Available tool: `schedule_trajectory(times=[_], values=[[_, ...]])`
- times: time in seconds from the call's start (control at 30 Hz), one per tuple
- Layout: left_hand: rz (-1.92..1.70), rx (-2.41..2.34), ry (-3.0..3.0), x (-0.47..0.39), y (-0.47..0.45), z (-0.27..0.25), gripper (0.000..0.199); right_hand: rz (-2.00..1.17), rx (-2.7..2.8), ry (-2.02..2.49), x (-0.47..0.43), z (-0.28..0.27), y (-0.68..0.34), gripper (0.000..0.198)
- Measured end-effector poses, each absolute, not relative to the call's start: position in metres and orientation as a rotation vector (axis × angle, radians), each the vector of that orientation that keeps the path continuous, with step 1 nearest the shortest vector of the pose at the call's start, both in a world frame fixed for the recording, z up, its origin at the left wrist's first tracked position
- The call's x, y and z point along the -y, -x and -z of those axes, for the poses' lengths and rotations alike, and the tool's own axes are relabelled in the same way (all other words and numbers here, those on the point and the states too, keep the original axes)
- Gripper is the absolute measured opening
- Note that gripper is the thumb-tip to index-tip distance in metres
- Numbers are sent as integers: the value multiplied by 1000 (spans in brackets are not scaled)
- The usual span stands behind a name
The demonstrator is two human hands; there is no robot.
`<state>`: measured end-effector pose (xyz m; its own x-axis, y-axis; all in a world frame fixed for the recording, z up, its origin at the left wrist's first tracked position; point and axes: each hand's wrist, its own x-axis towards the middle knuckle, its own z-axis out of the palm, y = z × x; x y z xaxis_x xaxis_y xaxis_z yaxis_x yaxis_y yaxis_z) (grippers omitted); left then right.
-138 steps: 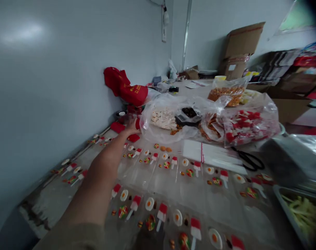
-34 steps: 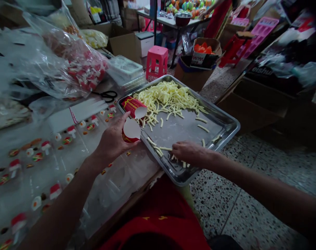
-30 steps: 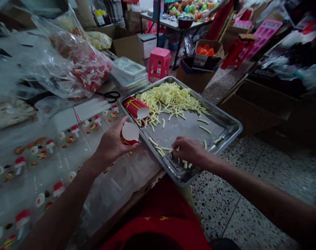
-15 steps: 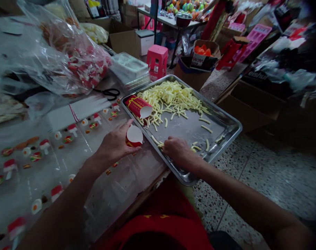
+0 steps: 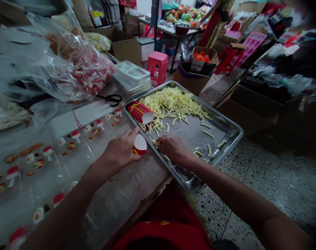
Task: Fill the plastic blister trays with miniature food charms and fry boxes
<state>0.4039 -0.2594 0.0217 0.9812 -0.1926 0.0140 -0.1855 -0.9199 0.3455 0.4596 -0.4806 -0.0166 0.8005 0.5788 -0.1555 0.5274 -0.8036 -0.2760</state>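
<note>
My left hand (image 5: 120, 148) is closed around a small red french fry carton (image 5: 140, 145), its white opening tilted towards the tray. Inside the left part of the metal tray (image 5: 185, 138), my right hand (image 5: 173, 148) has its fingers closed on a few pale french fries (image 5: 155, 143), whose ends poke out near the rim. A heap of the same fries (image 5: 173, 99) fills the tray's far side, with loose ones scattered nearer me. Another red carton (image 5: 139, 111) lies on its side on the tray's left edge, its mouth facing right.
Clear packets with small food-shaped pieces (image 5: 71, 146) cover the table on the left. Scissors (image 5: 112, 99), stacked clear plastic boxes (image 5: 132, 74) and a bag of red-and-white pieces (image 5: 91, 74) stand behind. Beyond are a pink stool (image 5: 157, 66) and cardboard boxes (image 5: 191, 78).
My right hand has shifted slightly left towards the tray rim, bringing the fries nearer the carton. My left hand still holds the carton, now turned a little. The whole view has shifted slightly.
</note>
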Motion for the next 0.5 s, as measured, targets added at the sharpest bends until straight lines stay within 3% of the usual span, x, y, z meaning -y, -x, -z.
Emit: schedule_trajectory(times=[0.2,0.3,0.4,0.5], values=[[49,259,-2962,278,-408,-41,91,-325,774,2855,498,23,-471,18],[36,292,-3035,306,-420,-52,89,-306,473,2637,515,22,-486,17],[104,426,-3028,344,-436,-50,80,-300,339,2404,527,15,-491,18],[185,488,-2939,378,-448,-35,68,-215,481,2564,534,0,-481,11]])
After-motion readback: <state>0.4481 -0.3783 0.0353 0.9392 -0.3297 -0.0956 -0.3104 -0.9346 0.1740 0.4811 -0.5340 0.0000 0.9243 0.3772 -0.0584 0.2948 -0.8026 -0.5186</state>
